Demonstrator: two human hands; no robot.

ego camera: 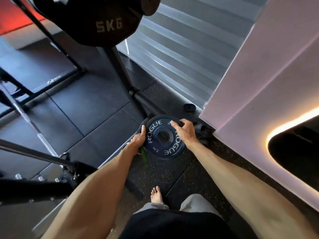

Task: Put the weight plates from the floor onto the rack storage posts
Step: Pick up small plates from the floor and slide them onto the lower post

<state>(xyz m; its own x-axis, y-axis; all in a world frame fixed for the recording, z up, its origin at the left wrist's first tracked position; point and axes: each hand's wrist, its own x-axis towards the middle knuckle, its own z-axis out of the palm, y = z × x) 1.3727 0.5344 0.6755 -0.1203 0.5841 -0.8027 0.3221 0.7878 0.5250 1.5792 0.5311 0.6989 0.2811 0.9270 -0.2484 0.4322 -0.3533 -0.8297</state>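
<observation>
Both hands are gripping 1 blue plate [166, 150] with ROGUE and 2 KG written on it. The left hand [139, 138] is curling round the plate's left edge with the thumb lying on its face. The right hand [183, 130] is curling its fingers over the top right edge. The blue plate is sitting low, tipped up toward the camera, just in front of the foot of the rack [124, 75]. I cannot tell if it is touching the floor [77, 109]. A dark rim is peeking out behind it, and I cannot tell what that is. 1 black plate [103, 23] marked 5KG is hanging on the rack high above. 1 green strip [144, 157] is lying on the floor just under the blue plate. 1 barbell [32, 121] is slanting across the floor, well off to the left. 1 small black thing [189, 107] is sitting on the floor by the grey blind [172, 49]. 1 white wall [259, 75] is standing close on the right, with 1 glowing light strip [291, 125] curving along it. 1 bare foot [156, 194] is standing on the floor, near the blue plate.
</observation>
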